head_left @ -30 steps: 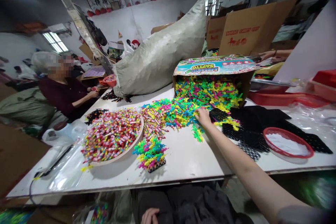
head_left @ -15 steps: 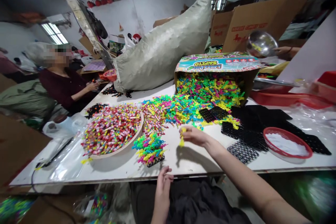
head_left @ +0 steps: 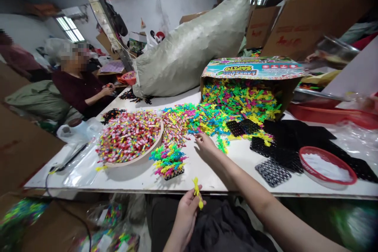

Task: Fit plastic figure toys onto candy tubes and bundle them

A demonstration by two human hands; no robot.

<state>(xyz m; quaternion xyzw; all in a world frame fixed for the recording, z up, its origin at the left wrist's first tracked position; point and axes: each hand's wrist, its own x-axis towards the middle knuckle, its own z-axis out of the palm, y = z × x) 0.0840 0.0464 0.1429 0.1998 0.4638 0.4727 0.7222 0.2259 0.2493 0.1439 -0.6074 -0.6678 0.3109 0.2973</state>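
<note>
My left hand [head_left: 189, 204], low at the table's front edge, pinches a yellow plastic figure [head_left: 196, 189] upright between thumb and fingers. My right hand [head_left: 205, 145] reaches over the table to the edge of the heap of small wrapped candy tubes [head_left: 174, 130]. Its fingers are loosely bent and apart, with nothing visible in them. Left of it stands a black grid tray [head_left: 174, 174] with several colourful plastic figures [head_left: 168, 159] upright in it. Behind my right hand, loose figures [head_left: 206, 116] spill from a printed cardboard box [head_left: 254, 69].
A round tub [head_left: 159, 141] heaped with candy tubes stands at the left. On the right lie black grid trays [head_left: 273, 171] and a red basket [head_left: 327, 165] with white contents. A large sack [head_left: 189, 55] lies behind. A person [head_left: 82, 86] sits at the far left.
The yellow figure has passed from my right hand to my left. My right hand has moved away from it to the candy heap. The view has shifted slightly.
</note>
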